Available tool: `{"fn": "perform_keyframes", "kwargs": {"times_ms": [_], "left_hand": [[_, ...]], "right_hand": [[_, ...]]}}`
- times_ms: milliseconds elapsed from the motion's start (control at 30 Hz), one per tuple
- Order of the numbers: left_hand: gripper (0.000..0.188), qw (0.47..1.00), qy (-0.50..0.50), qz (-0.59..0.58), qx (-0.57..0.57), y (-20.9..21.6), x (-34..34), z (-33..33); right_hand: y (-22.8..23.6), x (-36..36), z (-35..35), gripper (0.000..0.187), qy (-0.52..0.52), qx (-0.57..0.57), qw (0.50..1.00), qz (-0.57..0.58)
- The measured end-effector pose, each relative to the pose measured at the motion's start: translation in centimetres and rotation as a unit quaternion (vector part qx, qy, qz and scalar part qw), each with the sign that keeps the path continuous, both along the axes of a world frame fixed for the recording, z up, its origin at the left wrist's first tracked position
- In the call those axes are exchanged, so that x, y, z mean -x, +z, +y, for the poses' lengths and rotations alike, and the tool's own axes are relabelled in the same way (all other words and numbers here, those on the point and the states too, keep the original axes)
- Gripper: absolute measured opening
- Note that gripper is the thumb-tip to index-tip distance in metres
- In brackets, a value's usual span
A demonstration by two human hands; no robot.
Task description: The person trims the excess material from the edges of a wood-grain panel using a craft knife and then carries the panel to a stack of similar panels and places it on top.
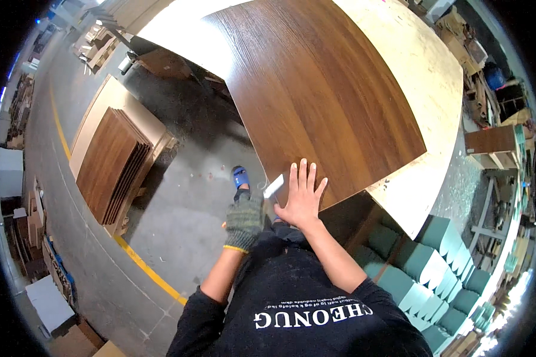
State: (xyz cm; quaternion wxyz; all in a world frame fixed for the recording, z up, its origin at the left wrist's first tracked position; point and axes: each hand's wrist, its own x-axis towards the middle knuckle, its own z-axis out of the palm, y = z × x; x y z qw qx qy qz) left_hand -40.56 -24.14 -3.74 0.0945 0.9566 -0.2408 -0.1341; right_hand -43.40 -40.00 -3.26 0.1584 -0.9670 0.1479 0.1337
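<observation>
In the head view, the step in hand seems to be work along the near edge of a brown wood-grain panel point(333, 113), flat on the pale table point(432, 89) at 12 o'clock from the right hand point(304, 196). That hand's bare fingers spread flat upon it. The gloved left hand point(244, 220) looks curled; whether it grips the white piece point(274, 186) at its 1 o'clock, I cannot tell. The next move likely calls for steady pressure on the panel. Its surface is glossy, with glare towards 11 o'clock.

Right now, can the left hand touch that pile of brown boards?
Probably not without stepping closer: grey floor lies between the gloved left hand and the stacked brown boards.
</observation>
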Motion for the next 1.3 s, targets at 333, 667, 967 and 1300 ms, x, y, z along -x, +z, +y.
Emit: {"fn": "perform_keyframes", "kwargs": {"times_ms": [333,667,967,1300], "left_hand": [[0.035,0.996,0.060,-0.022,0.063,-1.3,-4.7,-0.8],[0.035,0.996,0.057,-0.052,0.033,-2.6,-16.9,-0.1],[0.043,0.993,0.086,-0.054,0.062,-0.3,-28.5,0.1],[0.029,0.996,-0.027,0.059,-0.058,-1.8,-19.3,3.9]], "right_hand": [[-0.4,0.3,-0.2,0.104,0.002,0.008,1.000,-0.014],[-0.4,0.3,-0.1,0.103,-0.005,-0.010,1.000,-0.016],[-0.1,-0.3,-0.3,0.103,-0.017,-0.018,1.000,-0.004],[-0.2,-10.2,1.6,0.088,0.012,-0.048,0.998,-0.023]]}}
